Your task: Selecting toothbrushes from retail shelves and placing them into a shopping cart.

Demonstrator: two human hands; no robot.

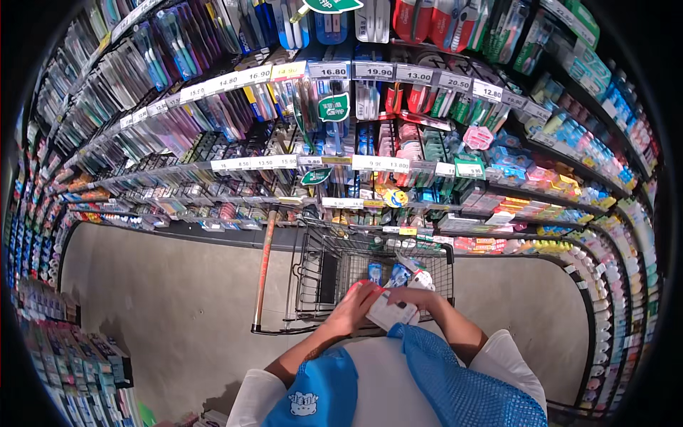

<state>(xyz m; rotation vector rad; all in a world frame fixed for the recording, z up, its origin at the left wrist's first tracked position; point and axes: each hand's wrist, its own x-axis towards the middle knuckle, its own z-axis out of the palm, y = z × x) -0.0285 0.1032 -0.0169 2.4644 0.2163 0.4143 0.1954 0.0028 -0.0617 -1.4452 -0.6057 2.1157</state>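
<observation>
Both hands are together in front of my body, over the near side of a wire shopping cart (452, 291). My left hand (352, 309) grips one side of a white package (385, 315) with a dark mark on it. A bit of bright red shows at the fingertips; whether it belongs to the package cannot be told. My right hand (413, 297) holds the package's other side, its fingers across the top. Inside the cart, beyond my hands, lie a blue package (375, 272), a second blue package (399, 275) and a white item with red details (423, 278).
The cart's orange handlebar (264, 267) is at its left end. Ahead rise curved-looking shelves of hanging toothbrushes (181, 50) with price strips (373, 70). Boxed goods (515, 171) fill the right-hand shelves. Lower left stands another stocked display (80, 352). Grey floor (160, 299) surrounds the cart.
</observation>
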